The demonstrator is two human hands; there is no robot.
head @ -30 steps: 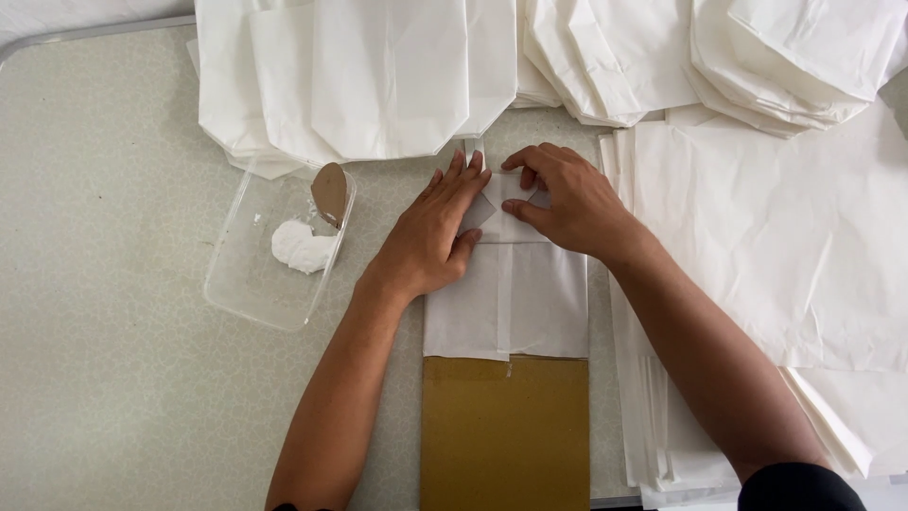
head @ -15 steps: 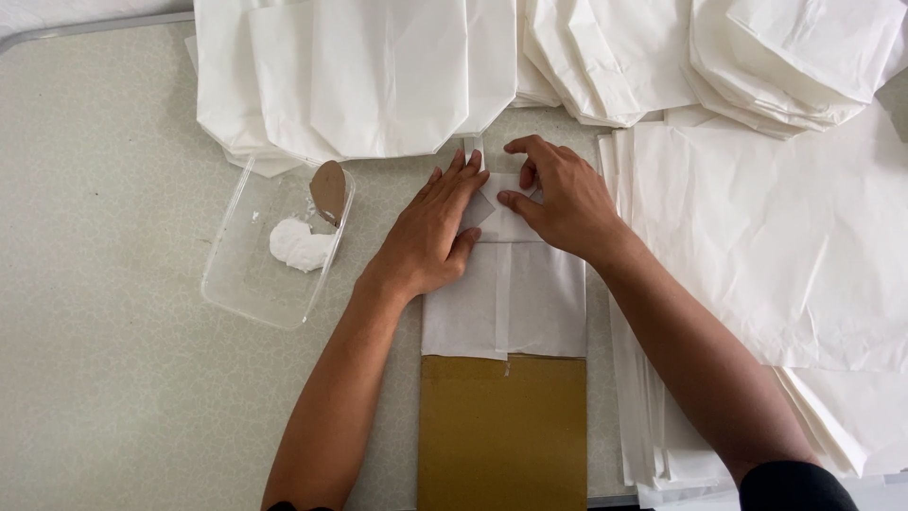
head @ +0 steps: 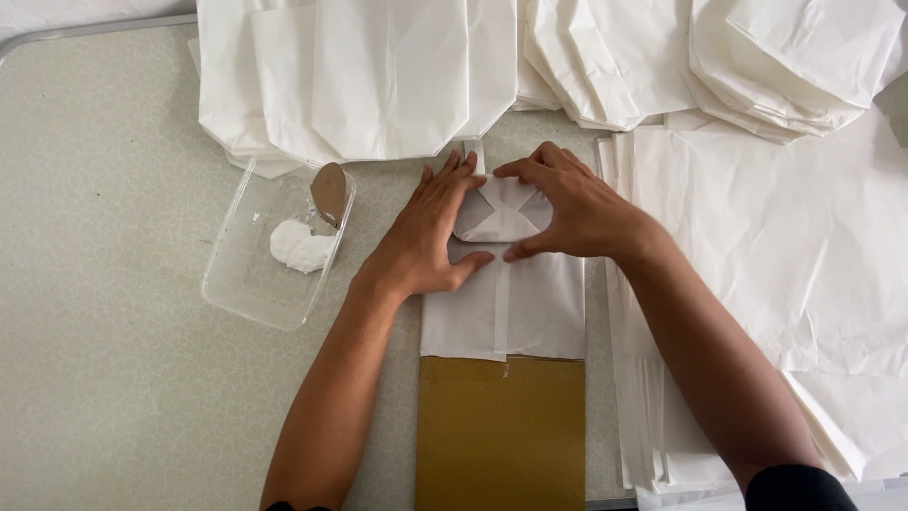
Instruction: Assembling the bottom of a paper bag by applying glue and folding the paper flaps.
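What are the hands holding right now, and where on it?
Both hands, left hand and right hand, press flat the white paper bag at its folded bottom end.

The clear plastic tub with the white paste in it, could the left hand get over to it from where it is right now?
Probably yes. The clear plastic tub sits open on the table just beside the left hand, with bare tabletop between them. That hand is pressing flat on the folded paper bag, so it would have to let go first.

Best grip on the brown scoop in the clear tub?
Pinch the brown scoop at its upper rounded end, coming from above. It leans upright against the clear tub wall, top free, lower end in the white paste. The left hand is nearest.
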